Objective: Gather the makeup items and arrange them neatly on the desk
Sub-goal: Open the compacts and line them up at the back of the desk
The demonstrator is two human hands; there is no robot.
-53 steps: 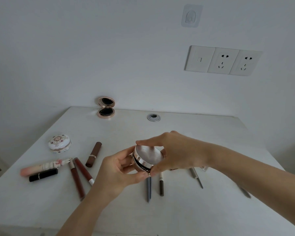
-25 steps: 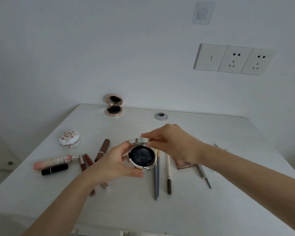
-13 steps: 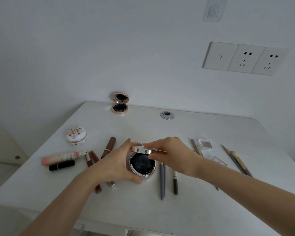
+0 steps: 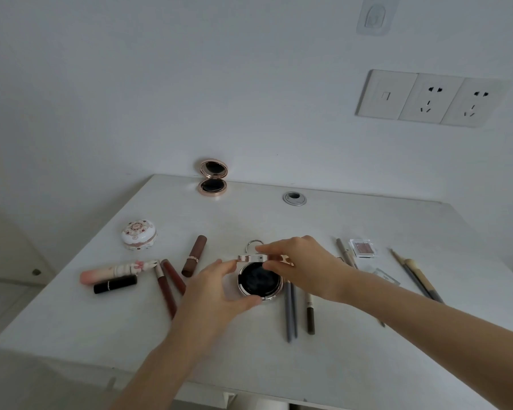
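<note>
One compact (image 4: 259,281) lowered onto desk (image 4: 367,365) — left hand (image 4: 211,294), right hand (image 4: 305,267), both gripping

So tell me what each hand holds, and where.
Open cushion compact: left hand holds its base rim, right hand pinches the raised lid by its edge.

Silver cushion compact (image 4: 259,283) open on the white desk (image 4: 249,359), dark inside, lid up.
</note>
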